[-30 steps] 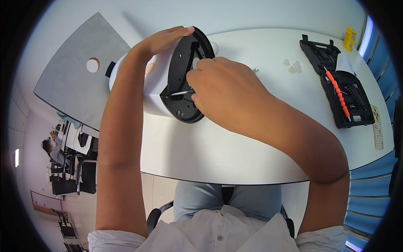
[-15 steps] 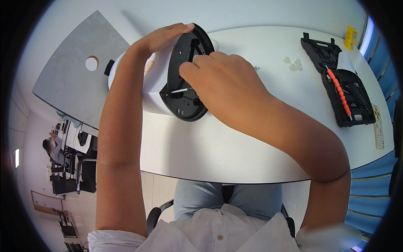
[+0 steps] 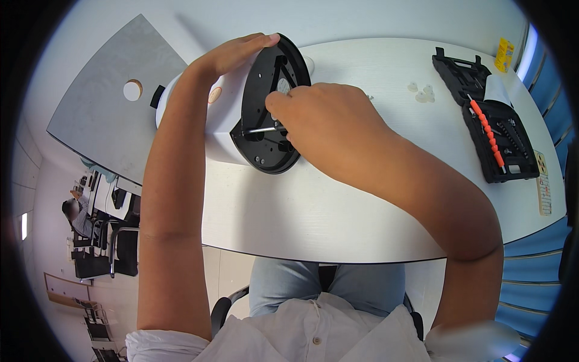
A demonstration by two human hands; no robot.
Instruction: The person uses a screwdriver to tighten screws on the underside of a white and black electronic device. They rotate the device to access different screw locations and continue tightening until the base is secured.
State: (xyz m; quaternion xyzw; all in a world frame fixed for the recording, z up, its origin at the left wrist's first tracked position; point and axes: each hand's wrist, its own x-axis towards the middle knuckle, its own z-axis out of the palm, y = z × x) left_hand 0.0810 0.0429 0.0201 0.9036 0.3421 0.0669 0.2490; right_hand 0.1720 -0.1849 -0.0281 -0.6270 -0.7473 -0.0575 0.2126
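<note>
A white appliance (image 3: 224,137) lies on its side on the table, its flat black base (image 3: 254,99) turned toward the right. My left hand (image 3: 236,53) grips it from above, with the thumb over the upper rim of the base. Closed in a fist, my right hand (image 3: 338,117) is in front of the base and hides part of it. A screwdriver (image 3: 260,130) extends from this fist; its metal shaft points left, with the tip at the near left corner of the base. My fingers cover the screwdriver's handle.
At the right lies an opened black tool case (image 3: 509,142) with an orange flexible shaft (image 3: 487,130) across it. Beside it is a remote control (image 3: 543,184). Small whitish pieces (image 3: 422,93) lie farther back, near a yellow packet (image 3: 504,55). A grey panel (image 3: 114,78) stands left.
My right fist has shifted slightly to the right and turned a little, baring more of the black base. My left hand and the appliance have hardly moved.
</note>
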